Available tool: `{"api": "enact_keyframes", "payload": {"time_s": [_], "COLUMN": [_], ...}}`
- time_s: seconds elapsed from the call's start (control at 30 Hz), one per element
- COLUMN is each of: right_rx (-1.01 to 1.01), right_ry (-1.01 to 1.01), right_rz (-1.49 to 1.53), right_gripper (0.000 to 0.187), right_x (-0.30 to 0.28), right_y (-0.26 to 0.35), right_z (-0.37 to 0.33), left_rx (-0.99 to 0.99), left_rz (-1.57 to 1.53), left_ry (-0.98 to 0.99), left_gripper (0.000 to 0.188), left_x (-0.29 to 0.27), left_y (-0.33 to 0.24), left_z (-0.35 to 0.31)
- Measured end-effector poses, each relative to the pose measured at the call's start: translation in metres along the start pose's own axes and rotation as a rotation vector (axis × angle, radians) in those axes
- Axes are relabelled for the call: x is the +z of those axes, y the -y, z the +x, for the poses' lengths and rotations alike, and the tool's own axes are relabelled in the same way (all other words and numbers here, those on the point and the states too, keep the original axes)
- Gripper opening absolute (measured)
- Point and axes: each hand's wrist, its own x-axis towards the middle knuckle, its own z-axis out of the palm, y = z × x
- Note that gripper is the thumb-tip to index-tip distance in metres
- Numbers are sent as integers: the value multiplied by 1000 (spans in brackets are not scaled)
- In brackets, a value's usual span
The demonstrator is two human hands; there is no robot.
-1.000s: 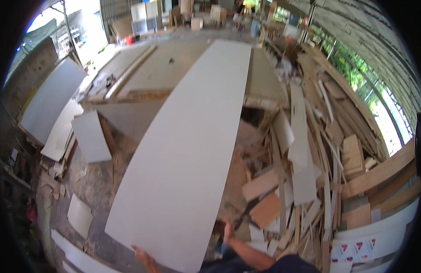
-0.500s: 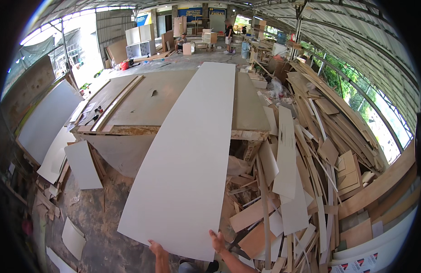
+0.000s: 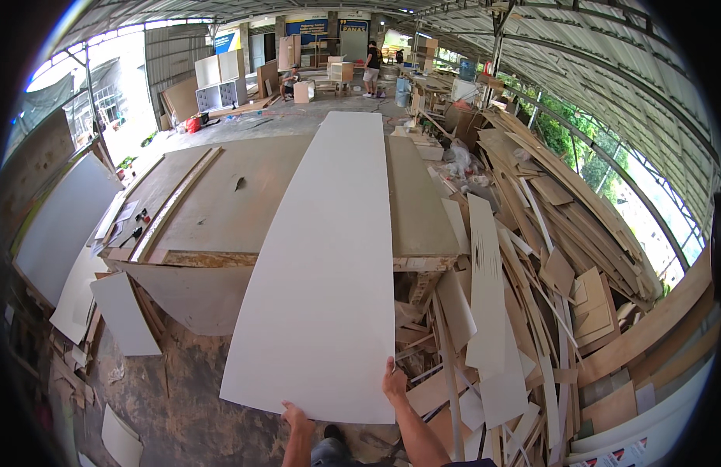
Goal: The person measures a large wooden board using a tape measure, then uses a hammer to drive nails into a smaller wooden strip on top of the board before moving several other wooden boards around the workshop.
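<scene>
A long white panel point(image 3: 321, 272) stretches away from me, its far part lying over the brown-topped worktable point(image 3: 251, 179) and its near end jutting out past the table's front edge. My left hand point(image 3: 298, 418) grips the near edge, thumb on top and fingers hidden underneath. At the near right corner, my right hand point(image 3: 393, 383) holds the panel's right side, thumb up along the edge. Wooden strips point(image 3: 177, 202) and small dark tools point(image 3: 139, 222) rest on the table left of the panel.
A heap of board offcuts point(image 3: 501, 327) fills the right side. White boards point(image 3: 127, 311) lean at the left, and a loose offcut point(image 3: 121, 436) lies on the floor. Farther back are cabinet boxes point(image 3: 220, 93), a seated person point(image 3: 289, 82) and a standing person point(image 3: 372, 68).
The panel's near end has swung to the right and slid a little away from me, both hands moving along with it. My right hand now sits farther up the right edge. The view has shifted.
</scene>
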Motion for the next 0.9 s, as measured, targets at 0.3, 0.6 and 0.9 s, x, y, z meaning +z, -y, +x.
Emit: {"api": "enact_keyframes", "payload": {"time_s": [0.3, 0.6, 0.9], "right_rx": [-24, -5, 40], "right_ry": [-93, 45, 90], "right_rz": [-139, -57, 534], "right_gripper": [88, 80, 64], "right_x": [-6, -7, -5], "right_y": [57, 101, 61], "right_z": [132, 213, 236], "left_rx": [-143, -28, 360], "left_rz": [93, 263, 1], "left_ry": [-52, -116, 65], "left_gripper": [66, 60, 35], "left_x": [130, 218, 165], "left_y": [-1, -26, -48], "left_z": [50, 52, 102]}}
